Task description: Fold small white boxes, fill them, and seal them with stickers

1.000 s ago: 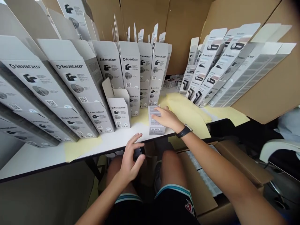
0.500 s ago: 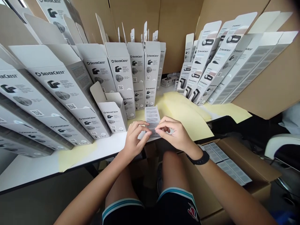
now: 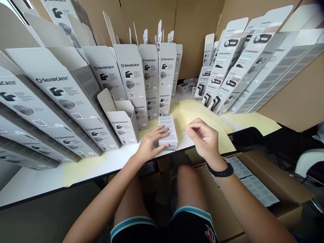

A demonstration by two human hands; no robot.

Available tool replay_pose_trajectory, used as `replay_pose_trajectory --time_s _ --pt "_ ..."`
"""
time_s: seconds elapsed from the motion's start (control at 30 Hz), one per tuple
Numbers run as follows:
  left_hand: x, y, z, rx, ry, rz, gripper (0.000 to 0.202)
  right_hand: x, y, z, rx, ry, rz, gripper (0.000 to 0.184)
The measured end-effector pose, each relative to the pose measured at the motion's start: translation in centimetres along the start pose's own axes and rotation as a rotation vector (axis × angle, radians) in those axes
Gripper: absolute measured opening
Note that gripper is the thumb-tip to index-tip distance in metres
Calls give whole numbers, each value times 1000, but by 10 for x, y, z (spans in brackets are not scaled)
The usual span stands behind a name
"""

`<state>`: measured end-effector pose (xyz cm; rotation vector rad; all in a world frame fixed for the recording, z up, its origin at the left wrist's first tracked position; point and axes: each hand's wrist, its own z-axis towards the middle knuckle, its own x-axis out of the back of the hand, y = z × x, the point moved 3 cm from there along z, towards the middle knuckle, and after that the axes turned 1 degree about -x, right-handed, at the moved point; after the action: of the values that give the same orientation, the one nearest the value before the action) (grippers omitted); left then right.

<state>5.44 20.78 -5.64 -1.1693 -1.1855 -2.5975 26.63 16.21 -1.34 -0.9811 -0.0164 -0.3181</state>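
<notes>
Head view: the left hand [image 3: 150, 145] rests on a white product box [image 3: 167, 132] lying flat near the front edge of the white bench [image 3: 108, 165], its fingers [image 3: 159, 135] spread across the box. The right hand [image 3: 204, 139] is raised just beside it, over yellow paper sheets [image 3: 202, 116], fingers loosely curled and empty. Open SilverCrest cartons [image 3: 63, 91] stand in rows behind.

**SilverCrest cartons ranked around a white surface**

SilverCrest cartons [image 3: 60, 98] stand in tilted rows at upper left, and more lean at upper right against cardboard panels [image 3: 149, 20]. Pale yellow sheets [image 3: 205, 126] lie on the white surface [image 3: 32, 185]. At lower right sits an open cardboard box [image 3: 273, 175] holding grey printed sheets [image 3: 253, 185].
</notes>
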Motion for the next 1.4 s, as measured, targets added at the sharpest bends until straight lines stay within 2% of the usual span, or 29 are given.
replay_pose_trajectory --time_s 0.07,0.23,0.33,0.43,0.8,1.0,1.2,1.3,1.4 --pt "-1 0 0 -8 23 4 44 -6 -1 -3 128 -32 -118 6" --pt "-2 0 -2 -6 49 17 41 -23 4 -12 516 -84 -438 14" --pt "-3 1 -2 -14 64 16 41 -31 10 -15 620 -117 -508 15" --pt "-3 1 -2 -20 74 4 40 -35 13 -17 656 -129 -527 17" --pt "-3 -1 -3 -8 88 -21 41 -35 15 -22 664 -180 -579 13" --pt "-3 -3 -3 -4 91 -18 42 -34 19 -30 597 -302 -564 8" --pt "-3 -2 -4 6 72 -5 42 -30 14 -31 562 -334 -540 10" --pt "-3 -1 -4 5 70 -4 42 -30 11 -27 472 -342 -424 13" --pt "-3 -2 -4 7 53 3 44 -30 11 -22 332 -269 -318 6"
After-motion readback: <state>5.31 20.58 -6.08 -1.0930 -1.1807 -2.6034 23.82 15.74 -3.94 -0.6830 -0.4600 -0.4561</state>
